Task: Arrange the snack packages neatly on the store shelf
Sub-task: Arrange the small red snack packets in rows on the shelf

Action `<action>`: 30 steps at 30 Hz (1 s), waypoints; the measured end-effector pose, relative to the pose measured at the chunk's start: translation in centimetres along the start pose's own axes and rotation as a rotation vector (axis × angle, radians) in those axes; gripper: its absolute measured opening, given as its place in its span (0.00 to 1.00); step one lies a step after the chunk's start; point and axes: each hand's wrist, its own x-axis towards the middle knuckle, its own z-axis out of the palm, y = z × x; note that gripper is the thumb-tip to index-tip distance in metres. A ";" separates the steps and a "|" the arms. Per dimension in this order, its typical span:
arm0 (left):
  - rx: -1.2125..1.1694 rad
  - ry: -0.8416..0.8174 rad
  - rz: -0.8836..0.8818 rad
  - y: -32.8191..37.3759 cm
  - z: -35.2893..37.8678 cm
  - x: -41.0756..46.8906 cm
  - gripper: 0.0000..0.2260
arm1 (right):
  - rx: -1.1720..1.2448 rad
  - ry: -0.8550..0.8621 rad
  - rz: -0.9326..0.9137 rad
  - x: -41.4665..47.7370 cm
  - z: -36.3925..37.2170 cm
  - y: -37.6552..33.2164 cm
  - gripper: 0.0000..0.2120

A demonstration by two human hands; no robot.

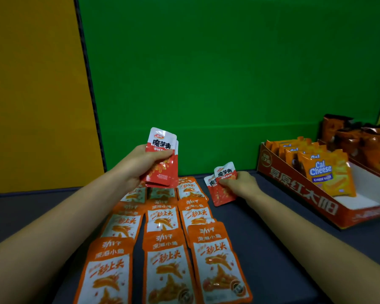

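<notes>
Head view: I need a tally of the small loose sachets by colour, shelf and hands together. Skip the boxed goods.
Orange sachets, lying face up on the shelf: 9
Red-and-white sachets: at least 4, two showing in the left hand, two in the right hand
Total: at least 13; stacked ones may hide more.
</notes>
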 end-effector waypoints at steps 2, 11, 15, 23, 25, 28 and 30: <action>-0.001 0.023 -0.006 0.0 0.5 0.2 0.04 | -0.034 0.011 -0.026 0.2 0.2 0.1 0.17; -0.001 0.062 0.002 0.0 2.8 0.6 0.02 | -0.123 -0.004 -0.113 0.2 0.8 0.7 0.17; -0.020 0.078 -0.007 -0.2 3.5 0.4 0.03 | 0.031 -0.051 -0.093 0.8 0.6 0.9 0.15; -0.075 0.100 -0.050 -0.8 4.4 0.0 0.05 | -0.161 -0.087 0.039 2.7 -3.2 2.5 0.23; -0.092 0.106 -0.068 -1.0 4.8 0.0 0.06 | -0.321 -0.091 0.028 2.4 -3.1 2.6 0.26; -0.106 0.095 -0.092 -1.4 5.5 -0.1 0.04 | -0.444 -0.049 -0.034 2.1 -3.0 2.5 0.26; -0.109 0.088 -0.104 -1.6 6.0 -0.2 0.03 | -0.468 -0.038 -0.046 2.0 -3.0 2.6 0.26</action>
